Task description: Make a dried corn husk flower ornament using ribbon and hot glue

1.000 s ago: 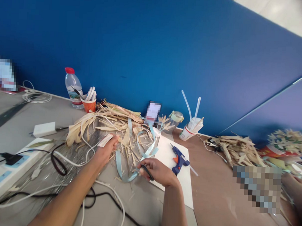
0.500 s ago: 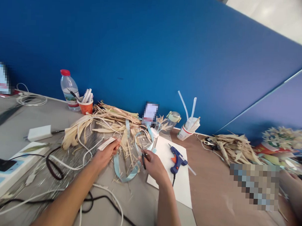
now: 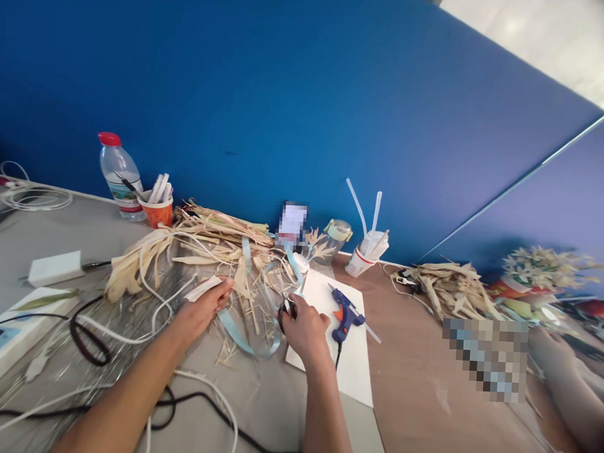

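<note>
My left hand (image 3: pixel 204 309) is closed on a pale strip of husk (image 3: pixel 202 288), whose wide end lies over the back of the hand. Black-handled scissors (image 3: pixel 287 312) are in my right hand (image 3: pixel 305 325), their blades pointing up and away. Between the hands a light blue ribbon (image 3: pixel 238 339) loops over the table. Dry straw pieces (image 3: pixel 246 287) lie just beyond. Right of my right hand, a blue glue gun (image 3: pixel 347 313) rests on a white board (image 3: pixel 354 376).
Behind stand a bottle (image 3: pixel 120 178), an orange cup (image 3: pixel 157 210), a phone (image 3: pixel 291 223), a jar (image 3: pixel 336 236) and a white cup (image 3: pixel 363 259). Cables (image 3: pixel 214 399) and a power strip (image 3: pixel 11 341) lie left. Another person's hand (image 3: pixel 551 347) is at right.
The view has shifted right, so most things appear farther left. My right hand has turned a little with the scissors; my left hand keeps its hold on the strip.
</note>
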### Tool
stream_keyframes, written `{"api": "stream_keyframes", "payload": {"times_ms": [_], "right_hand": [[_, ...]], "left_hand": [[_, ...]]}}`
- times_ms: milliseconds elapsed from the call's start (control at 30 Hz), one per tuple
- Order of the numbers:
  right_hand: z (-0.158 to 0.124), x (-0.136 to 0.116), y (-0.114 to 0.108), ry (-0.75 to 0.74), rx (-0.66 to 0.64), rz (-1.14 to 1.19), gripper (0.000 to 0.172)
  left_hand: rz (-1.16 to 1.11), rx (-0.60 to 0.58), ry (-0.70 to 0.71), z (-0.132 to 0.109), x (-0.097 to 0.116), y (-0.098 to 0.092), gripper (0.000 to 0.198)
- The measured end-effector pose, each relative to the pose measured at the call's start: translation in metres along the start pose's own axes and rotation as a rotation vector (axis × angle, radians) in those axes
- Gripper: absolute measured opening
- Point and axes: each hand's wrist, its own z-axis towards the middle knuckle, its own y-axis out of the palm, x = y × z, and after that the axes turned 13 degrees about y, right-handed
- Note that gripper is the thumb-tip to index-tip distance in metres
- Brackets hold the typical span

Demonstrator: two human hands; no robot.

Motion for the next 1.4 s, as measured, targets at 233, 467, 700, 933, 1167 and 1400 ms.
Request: {"api": "stream_keyframes", "payload": {"times_ms": [233, 467, 700, 933, 1167, 1400], "right_hand": [[0.001, 0.0, 0.002, 0.022, 0.002, -0.12, 0.043], [-0.004, -0.003, -0.001, 0.028, 0.033, -0.19, 0.037], [-0.005, -0.009, -0.006, -0.045, -0.03, -0.172, 0.037], [0.001, -0.023, -0.003, -0.086, -0.05, -0.203, 0.038], [0.002, -0.024, 0.004, -0.085, 0.07, -0.165, 0.032], [0.001, -0.028, 0.007, -0.222, 0.016, 0.386, 0.03]], "left_hand": [[-0.028, 0.009, -0.019, 0.0, 0.0, 0.002, 0.033], [-0.041, -0.01, 0.012, -0.002, -0.003, 0.005, 0.036], [-0.007, -0.048, 0.041, -0.003, -0.009, 0.005, 0.039], [-0.019, -0.118, 0.059, -0.004, -0.009, 0.006, 0.038], [-0.032, -0.159, 0.089, -0.005, -0.009, 0.005, 0.036], [-0.038, -0.159, 0.056, -0.005, -0.011, 0.005, 0.036]]}}
